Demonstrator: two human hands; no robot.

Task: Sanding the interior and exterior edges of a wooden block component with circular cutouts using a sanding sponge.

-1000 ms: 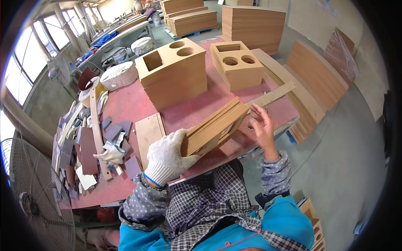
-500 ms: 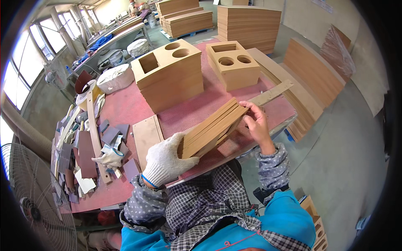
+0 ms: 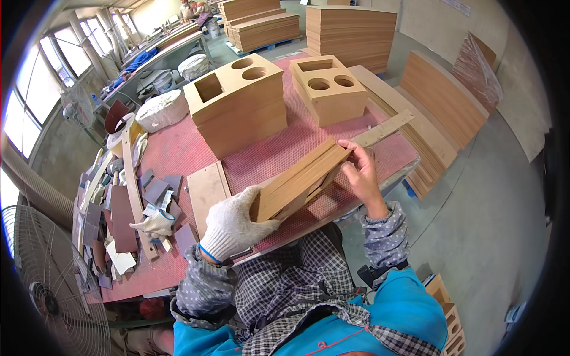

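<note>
A small stack of brown wooden panels (image 3: 303, 176) is tilted above the near edge of the table, spanning both my hands. In a white knitted glove, my left hand (image 3: 233, 221) wraps round the stack's lower left end. My bare right hand (image 3: 362, 175) pinches its upper right end between thumb and fingers. The panels' long edges face up, and some gaps show between them underneath. Just left of the stack, a flat tan board (image 3: 208, 193) lies on the table. Behind it stand a large stack of cut-out panels (image 3: 243, 113) and a smaller one (image 3: 332, 104).
The table has a red textured cover (image 3: 160, 151). Sanding pads and scraps (image 3: 124, 219) crowd its left side, with a loose white glove (image 3: 155, 225) among them. A wooden strip (image 3: 386, 127) juts past the right edge. A wire fan (image 3: 50, 291) stands at lower left.
The held stack has turned slightly, its upper edges now closer together. Both hands keep their grip and have barely moved. The view has shifted a little.
</note>
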